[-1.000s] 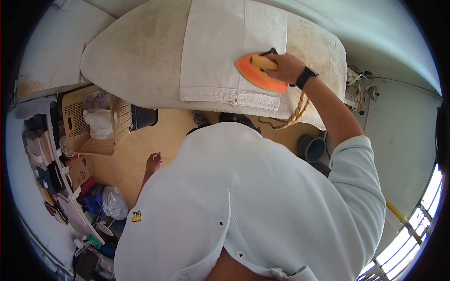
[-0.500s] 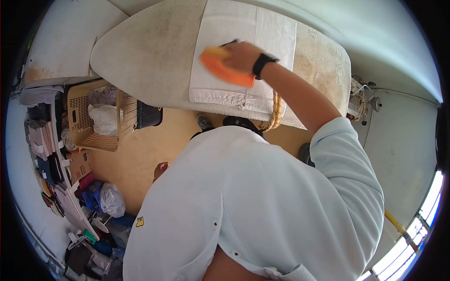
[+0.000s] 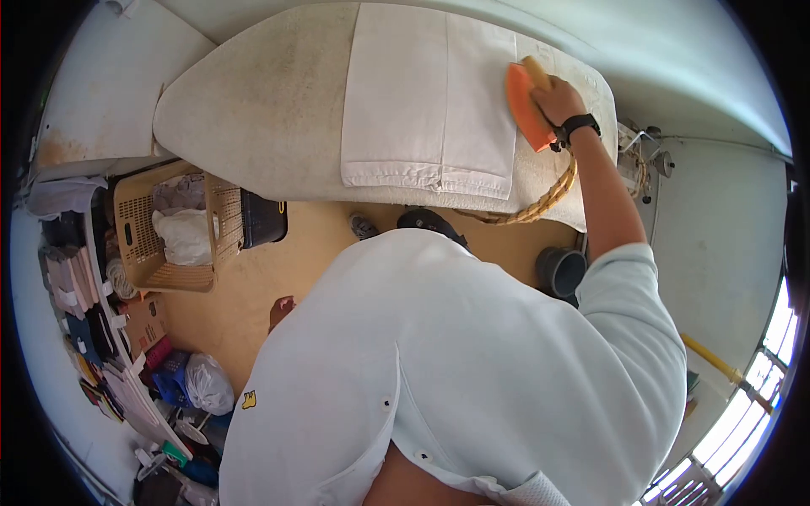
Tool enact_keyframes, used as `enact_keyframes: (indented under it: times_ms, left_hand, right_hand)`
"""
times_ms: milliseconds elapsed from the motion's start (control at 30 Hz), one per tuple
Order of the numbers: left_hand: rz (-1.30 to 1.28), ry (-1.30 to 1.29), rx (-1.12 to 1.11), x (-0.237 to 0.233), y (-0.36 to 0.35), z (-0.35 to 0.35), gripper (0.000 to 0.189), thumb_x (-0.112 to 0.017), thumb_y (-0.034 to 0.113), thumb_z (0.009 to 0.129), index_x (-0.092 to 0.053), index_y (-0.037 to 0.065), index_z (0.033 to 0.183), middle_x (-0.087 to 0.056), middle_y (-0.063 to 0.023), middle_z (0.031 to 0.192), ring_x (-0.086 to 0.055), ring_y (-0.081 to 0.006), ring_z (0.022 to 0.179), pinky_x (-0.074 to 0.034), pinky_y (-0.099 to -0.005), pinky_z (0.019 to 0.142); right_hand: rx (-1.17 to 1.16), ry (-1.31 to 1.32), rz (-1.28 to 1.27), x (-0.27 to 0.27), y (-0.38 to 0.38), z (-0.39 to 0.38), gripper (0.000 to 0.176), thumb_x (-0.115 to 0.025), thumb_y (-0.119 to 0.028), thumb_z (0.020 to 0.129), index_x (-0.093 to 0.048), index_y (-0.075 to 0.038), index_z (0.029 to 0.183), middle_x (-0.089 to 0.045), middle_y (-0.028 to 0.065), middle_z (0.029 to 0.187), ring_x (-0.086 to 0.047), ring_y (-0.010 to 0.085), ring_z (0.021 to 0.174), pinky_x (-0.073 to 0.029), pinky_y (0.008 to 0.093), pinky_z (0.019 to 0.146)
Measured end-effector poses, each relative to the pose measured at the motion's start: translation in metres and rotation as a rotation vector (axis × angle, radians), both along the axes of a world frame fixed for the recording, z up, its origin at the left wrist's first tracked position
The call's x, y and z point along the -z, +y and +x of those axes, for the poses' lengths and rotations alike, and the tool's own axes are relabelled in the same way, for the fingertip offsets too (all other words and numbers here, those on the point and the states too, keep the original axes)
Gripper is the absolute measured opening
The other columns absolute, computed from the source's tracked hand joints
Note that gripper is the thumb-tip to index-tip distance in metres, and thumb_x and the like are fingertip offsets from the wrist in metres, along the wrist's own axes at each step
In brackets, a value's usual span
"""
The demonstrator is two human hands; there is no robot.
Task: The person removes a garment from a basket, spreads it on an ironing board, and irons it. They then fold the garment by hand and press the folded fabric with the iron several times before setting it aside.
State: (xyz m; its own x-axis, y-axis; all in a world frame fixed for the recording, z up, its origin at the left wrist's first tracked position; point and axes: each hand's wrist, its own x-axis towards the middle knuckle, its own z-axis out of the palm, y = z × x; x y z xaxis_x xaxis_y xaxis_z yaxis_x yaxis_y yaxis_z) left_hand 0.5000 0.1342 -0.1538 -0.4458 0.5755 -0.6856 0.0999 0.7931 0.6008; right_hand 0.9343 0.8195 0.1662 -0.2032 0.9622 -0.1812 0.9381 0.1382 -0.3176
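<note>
My right hand (image 3: 558,99), with a black watch on the wrist, is closed round the tan handle of an orange iron (image 3: 525,110). The iron is over the right edge of a white folded cloth (image 3: 405,93), which looks like a garment with a seam down it and a hem at the near end. That cloth lies across a stained, pale ironing board (image 3: 253,101). From the iron a braided yellowish cord (image 3: 553,198) curves down past the board's near edge. Only a small part of my left hand (image 3: 283,312) shows beside my body, low on the left; its fingers are mostly hidden.
Left of the board, a tan plastic basket (image 3: 160,278) holds crumpled cloth, with a black bin (image 3: 263,219) beside it. Shelves of folded clothes (image 3: 72,278) line the left wall. A dark bucket (image 3: 561,270) stands on the floor at right, below the board.
My right hand has carried the iron rightward, from the middle of the white cloth to its right edge. The iron's cord has swung right with it.
</note>
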Motion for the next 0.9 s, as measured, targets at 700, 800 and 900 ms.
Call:
enact_keyframes:
  times_ms: [700,800,900]
  left_hand:
    - [0.249,-0.103,0.134,0.010,0.141,-0.053,0.028,-0.054,0.030,0.095,-0.063,0.005,0.105,-0.066,-0.0076,0.083,-0.062,-0.0136,0.072,-0.050,-0.0296,0.065]
    - [0.093,0.134,0.222,-0.041,0.150,-0.037,0.026,-0.054,0.029,0.095,-0.063,0.006,0.102,-0.066,-0.0076,0.080,-0.063,-0.0151,0.070,-0.051,-0.0314,0.064]
    - [0.158,0.164,0.263,-0.032,0.156,-0.057,0.021,-0.054,0.024,0.093,-0.063,0.006,0.099,-0.066,-0.0071,0.079,-0.062,-0.0147,0.070,-0.050,-0.0311,0.065]
  right_hand:
    - [0.059,0.179,-0.127,0.007,-0.155,-0.052,0.040,-0.060,-0.034,0.081,-0.065,-0.005,0.108,-0.067,0.0203,0.092,-0.066,0.0325,0.088,-0.051,0.0404,0.077]
    - [0.204,0.244,-0.061,0.002,-0.136,-0.007,0.043,-0.060,-0.037,0.080,-0.065,-0.004,0.108,-0.067,0.0207,0.094,-0.065,0.0335,0.089,-0.051,0.0404,0.079]
    - [0.277,0.194,-0.045,0.006,-0.093,-0.002,0.040,-0.059,-0.034,0.081,-0.066,-0.007,0.109,-0.068,0.0185,0.095,-0.064,0.0344,0.091,-0.050,0.0400,0.082]
